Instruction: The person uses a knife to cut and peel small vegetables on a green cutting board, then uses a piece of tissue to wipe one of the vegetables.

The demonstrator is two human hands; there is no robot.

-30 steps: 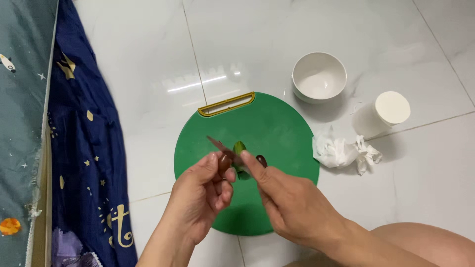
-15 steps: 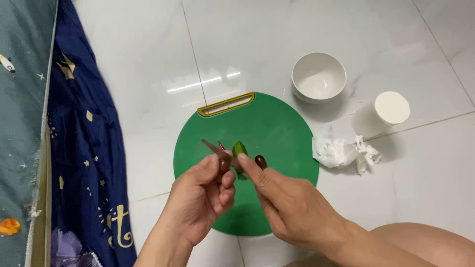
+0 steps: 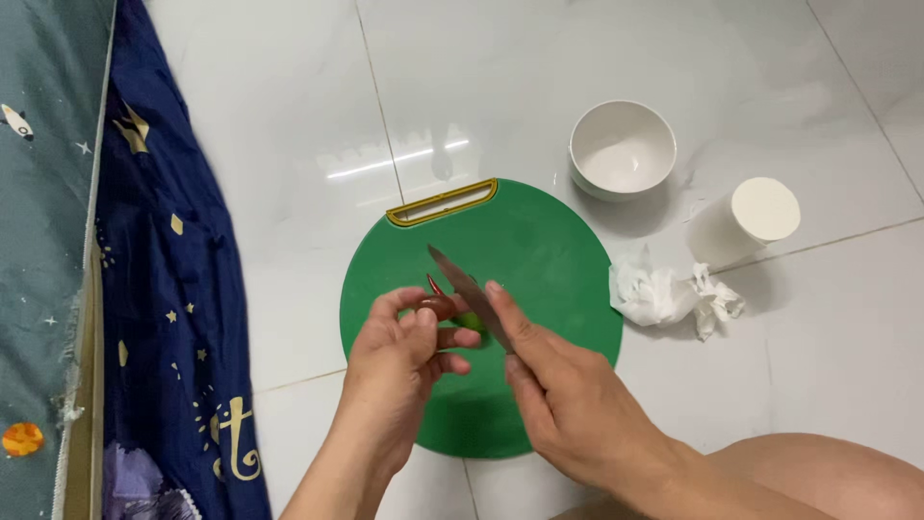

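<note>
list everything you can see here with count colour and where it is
cutting board: 1, green, round, yellow handle slot at far edge, on the floor, centre
knife: 1, dark blade, over the board
small vegetable piece: 1, red-brown and green, between the hands
bowl: 1, white, beyond the board to the right
paper roll: 1, white, right of the bowl
crumpled tissue: 1, white, by the board's right edge
fabric: 1, dark blue with gold stars, left
tiled floor: white, glossy
left hand: 1, holds the vegetable piece
right hand: 1, holds the knife
</note>
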